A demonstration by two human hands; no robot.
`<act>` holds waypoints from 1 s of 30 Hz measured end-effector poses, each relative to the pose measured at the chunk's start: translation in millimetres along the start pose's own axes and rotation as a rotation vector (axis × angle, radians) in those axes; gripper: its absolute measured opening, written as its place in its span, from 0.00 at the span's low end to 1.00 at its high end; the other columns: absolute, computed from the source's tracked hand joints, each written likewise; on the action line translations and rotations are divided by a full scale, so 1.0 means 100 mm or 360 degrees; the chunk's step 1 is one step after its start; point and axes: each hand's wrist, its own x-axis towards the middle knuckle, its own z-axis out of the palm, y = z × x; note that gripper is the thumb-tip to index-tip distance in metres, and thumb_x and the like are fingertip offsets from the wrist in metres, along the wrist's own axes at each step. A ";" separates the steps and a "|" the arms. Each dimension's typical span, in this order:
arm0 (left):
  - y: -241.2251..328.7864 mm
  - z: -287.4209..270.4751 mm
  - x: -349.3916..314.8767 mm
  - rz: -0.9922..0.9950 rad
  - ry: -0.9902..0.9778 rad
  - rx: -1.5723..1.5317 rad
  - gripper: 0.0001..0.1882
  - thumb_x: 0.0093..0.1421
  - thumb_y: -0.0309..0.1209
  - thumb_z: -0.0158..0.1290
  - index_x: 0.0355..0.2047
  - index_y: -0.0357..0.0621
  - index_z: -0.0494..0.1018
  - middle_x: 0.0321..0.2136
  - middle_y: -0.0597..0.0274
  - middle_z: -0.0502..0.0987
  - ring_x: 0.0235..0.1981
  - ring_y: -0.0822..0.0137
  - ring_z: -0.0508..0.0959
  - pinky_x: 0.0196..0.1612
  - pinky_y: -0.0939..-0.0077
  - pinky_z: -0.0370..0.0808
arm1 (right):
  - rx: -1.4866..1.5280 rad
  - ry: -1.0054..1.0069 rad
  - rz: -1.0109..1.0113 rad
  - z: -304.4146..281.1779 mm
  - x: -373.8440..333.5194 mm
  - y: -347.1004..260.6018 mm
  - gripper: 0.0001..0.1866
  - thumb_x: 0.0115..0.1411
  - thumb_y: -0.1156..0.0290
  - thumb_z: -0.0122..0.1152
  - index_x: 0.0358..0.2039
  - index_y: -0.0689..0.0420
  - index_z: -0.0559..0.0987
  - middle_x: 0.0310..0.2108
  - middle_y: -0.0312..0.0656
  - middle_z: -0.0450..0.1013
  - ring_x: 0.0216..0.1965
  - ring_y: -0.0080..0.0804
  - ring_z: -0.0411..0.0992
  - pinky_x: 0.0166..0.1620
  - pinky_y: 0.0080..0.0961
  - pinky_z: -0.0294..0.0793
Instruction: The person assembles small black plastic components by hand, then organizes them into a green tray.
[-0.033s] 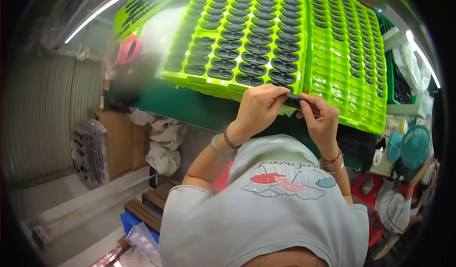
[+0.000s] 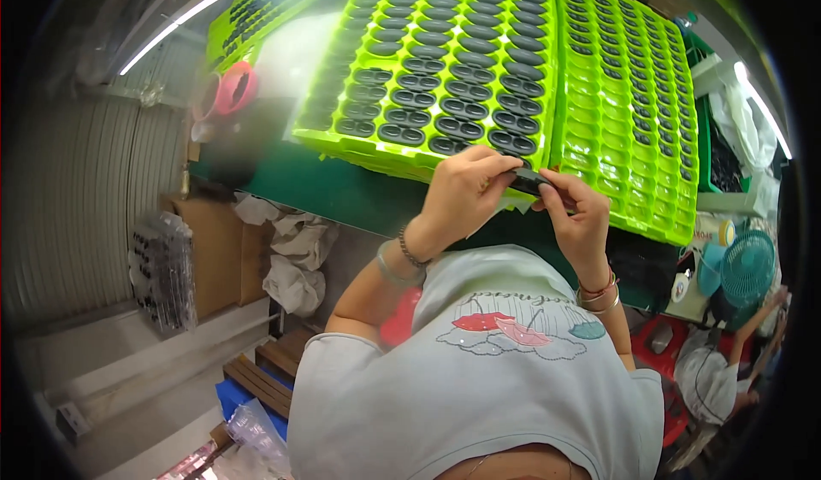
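A small dark oval plastic part (image 2: 528, 179) is held level between my two hands, just off the front edge of the left green tray (image 2: 363, 147). My left hand (image 2: 462, 194) pinches its left end with thumb and fingers. At its other end, my right hand (image 2: 579, 215) grips with thumb and forefinger. Fingers cover both ends, so only its middle shows. Rows of similar dark parts fill the left tray: the farther ones show smooth tops, while several nearer ones (image 2: 451, 126) show paired round hollows.
To the right lies a second green tray (image 2: 590, 168), partly filled with dark parts. Both rest on a dark green table (image 2: 316, 191). A pink tape roll (image 2: 236, 87) sits at far left. Beyond the table's right end are a teal fan (image 2: 747, 260) and another person (image 2: 708, 377).
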 end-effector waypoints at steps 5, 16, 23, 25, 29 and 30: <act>-0.62 -1.00 0.54 -0.0180 0.0417 0.0368 0.08 0.48 0.19 0.51 0.31 0.35 0.71 0.24 0.54 0.76 0.23 0.60 0.76 0.26 0.71 0.72 | 0.0124 -0.0085 0.0023 -0.05 0.13 0.03 0.17 0.53 0.77 0.58 0.46 0.61 0.73 0.32 0.41 0.75 0.31 0.23 0.74 0.35 0.17 0.74; -1.81 -1.74 1.25 -0.0093 -0.0364 0.1363 0.12 0.42 0.29 0.61 0.29 0.41 0.75 0.26 0.54 0.76 0.31 0.57 0.76 0.36 0.67 0.72 | 0.0184 0.0159 0.0266 -0.46 0.01 0.43 0.13 0.56 0.78 0.56 0.42 0.63 0.74 0.35 0.38 0.74 0.30 0.19 0.73 0.35 0.14 0.72; -1.86 -1.81 1.48 -0.0295 -0.0641 0.1151 0.18 0.43 0.33 0.62 0.36 0.44 0.75 0.33 0.55 0.77 0.37 0.59 0.76 0.40 0.67 0.72 | -0.0097 0.0407 0.0321 -0.86 0.19 0.60 0.11 0.56 0.73 0.56 0.38 0.66 0.76 0.28 0.40 0.75 0.27 0.21 0.73 0.31 0.16 0.70; -1.62 -1.63 1.56 -0.0192 -0.0901 0.1652 0.16 0.44 0.31 0.60 0.36 0.44 0.76 0.31 0.56 0.76 0.35 0.60 0.75 0.39 0.69 0.71 | -0.0282 0.0474 0.0084 -1.06 0.51 0.97 0.12 0.55 0.72 0.58 0.37 0.65 0.76 0.28 0.43 0.76 0.28 0.27 0.73 0.33 0.21 0.70; -1.57 -1.52 1.59 -0.0224 -0.0743 0.1291 0.14 0.43 0.27 0.60 0.33 0.40 0.76 0.30 0.55 0.74 0.33 0.58 0.73 0.37 0.68 0.70 | -0.0985 0.0746 -0.0069 -1.30 1.28 1.52 0.10 0.52 0.69 0.59 0.35 0.58 0.78 0.32 0.43 0.73 0.33 0.38 0.73 0.37 0.31 0.71; -1.59 -1.56 1.56 -0.0195 -0.0748 0.1284 0.14 0.43 0.27 0.60 0.33 0.40 0.76 0.30 0.55 0.74 0.33 0.58 0.73 0.37 0.68 0.70 | -0.1164 0.0745 -0.0173 -1.34 1.46 1.62 0.10 0.52 0.70 0.58 0.35 0.57 0.78 0.35 0.43 0.72 0.36 0.39 0.71 0.39 0.32 0.71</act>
